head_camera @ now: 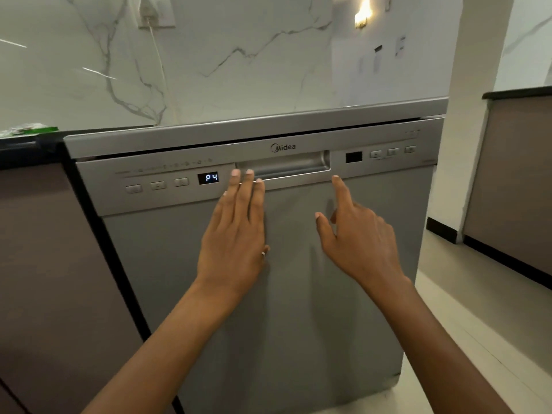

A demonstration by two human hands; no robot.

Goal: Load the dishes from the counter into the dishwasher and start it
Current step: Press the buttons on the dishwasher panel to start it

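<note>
Dishwasher door is pushed shut by flat left hand; nothing is held by right hand, index extended. Start press is needed next.

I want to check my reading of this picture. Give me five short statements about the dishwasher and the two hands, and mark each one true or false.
1. The left display reads P4. True.
2. The left hand holds a plate. False: its straight fingers lie against the door, holding nothing.
3. The door hangs fully open. False: it stands up, nearly shut.
4. The right hand points its index finger up beside the handle. True.
5. The right display is lit. False: it is dark.
</note>
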